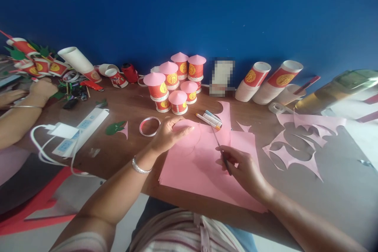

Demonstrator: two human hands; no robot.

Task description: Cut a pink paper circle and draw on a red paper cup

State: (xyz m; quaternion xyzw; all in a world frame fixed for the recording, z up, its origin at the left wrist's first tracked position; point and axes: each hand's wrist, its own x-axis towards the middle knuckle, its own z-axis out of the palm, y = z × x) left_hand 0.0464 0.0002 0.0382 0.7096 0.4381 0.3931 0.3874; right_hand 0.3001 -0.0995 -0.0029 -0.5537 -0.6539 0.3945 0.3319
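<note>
My left hand point(169, 136), with a silver bangle at the wrist, pinches a round piece of pink paper point(186, 130) between thumb and fingers. This piece is over a stack of pink paper sheets point(195, 173) at the table's front edge. Above the right part of the stack, my right hand point(240, 165) grips slim, dark scissors point(225, 162), seen nearly edge-on, their thin tip pointing up and left. A curved line shows on the pink paper beside my left thumb. Markers point(209, 120) lie just behind the stack, near a curved pink offcut point(225, 116).
Red-and-white paper cups with pink cone roofs point(178, 102) stand behind. Stacked cups point(253, 80) lean near the blue wall. Pink scraps point(292, 155) lie right. A tape roll point(150, 126) and power strip point(81, 132) lie left, near another person's hand point(43, 88).
</note>
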